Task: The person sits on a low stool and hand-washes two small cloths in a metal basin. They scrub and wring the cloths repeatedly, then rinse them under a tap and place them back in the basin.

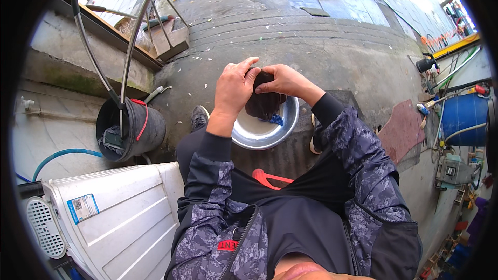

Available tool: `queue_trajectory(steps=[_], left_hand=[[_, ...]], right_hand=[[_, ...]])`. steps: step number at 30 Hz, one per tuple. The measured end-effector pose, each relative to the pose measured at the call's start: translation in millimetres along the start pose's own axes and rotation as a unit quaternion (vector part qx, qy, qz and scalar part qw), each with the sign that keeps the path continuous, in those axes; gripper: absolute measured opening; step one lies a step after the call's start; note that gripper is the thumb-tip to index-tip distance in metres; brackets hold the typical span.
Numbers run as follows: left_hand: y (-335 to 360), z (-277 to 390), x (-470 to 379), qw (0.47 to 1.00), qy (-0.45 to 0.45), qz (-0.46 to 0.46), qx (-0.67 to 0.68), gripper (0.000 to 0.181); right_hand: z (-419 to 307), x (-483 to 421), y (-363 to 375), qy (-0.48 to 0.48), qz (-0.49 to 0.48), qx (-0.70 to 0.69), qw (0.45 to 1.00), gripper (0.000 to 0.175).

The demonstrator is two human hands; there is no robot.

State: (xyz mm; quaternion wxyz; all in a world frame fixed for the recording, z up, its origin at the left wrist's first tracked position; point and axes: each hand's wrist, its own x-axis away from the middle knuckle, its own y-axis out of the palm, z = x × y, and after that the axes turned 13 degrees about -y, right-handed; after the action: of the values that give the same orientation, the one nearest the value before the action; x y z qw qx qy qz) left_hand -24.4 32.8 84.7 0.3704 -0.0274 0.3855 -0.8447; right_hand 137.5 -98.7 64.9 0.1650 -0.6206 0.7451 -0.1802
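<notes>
Over a round metal basin (265,142), my left hand (235,87) and my right hand (286,81) hold up a dark brown cloth (264,105) between them. Thumbs and fingers of both hands pinch its upper edge, and the cloth hangs down into the basin. Pale, cloudy liquid lies in the basin's bottom. A small blue piece of material (276,119) is at the lower right end of the cloth; whether it is joined to it cannot be told.
At the left stand a dark bucket (151,134) with mop handles and a white ribbed appliance (128,210). A red plastic object (268,179) lies between my legs. To the right are a reddish board (402,130) and a blue barrel (465,118); a metal dustpan (173,44) stands ahead left.
</notes>
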Motion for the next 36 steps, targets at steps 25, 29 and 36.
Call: queue_trajectory(steps=[25, 29, 36], left_hand=[[76.6, -27.6, 9.3, 0.737, -0.427, -0.131, 0.507, 0.051], [81.9, -33.1, 23.0, 0.599, -0.536, -0.189, 0.564, 0.078], [96.6, -47.4, 11.6, 0.608, -0.531, -0.121, 0.578, 0.053]], right_hand=[[-11.9, -0.7, 21.3, -0.020, 0.226, -0.092, 0.970, 0.033], [-24.8, 4.0, 51.3, -0.088, 0.256, 0.020, 0.963, 0.040], [-37.7, 10.3, 64.8, -0.297, 0.203, 0.205, 0.910, 0.043]])
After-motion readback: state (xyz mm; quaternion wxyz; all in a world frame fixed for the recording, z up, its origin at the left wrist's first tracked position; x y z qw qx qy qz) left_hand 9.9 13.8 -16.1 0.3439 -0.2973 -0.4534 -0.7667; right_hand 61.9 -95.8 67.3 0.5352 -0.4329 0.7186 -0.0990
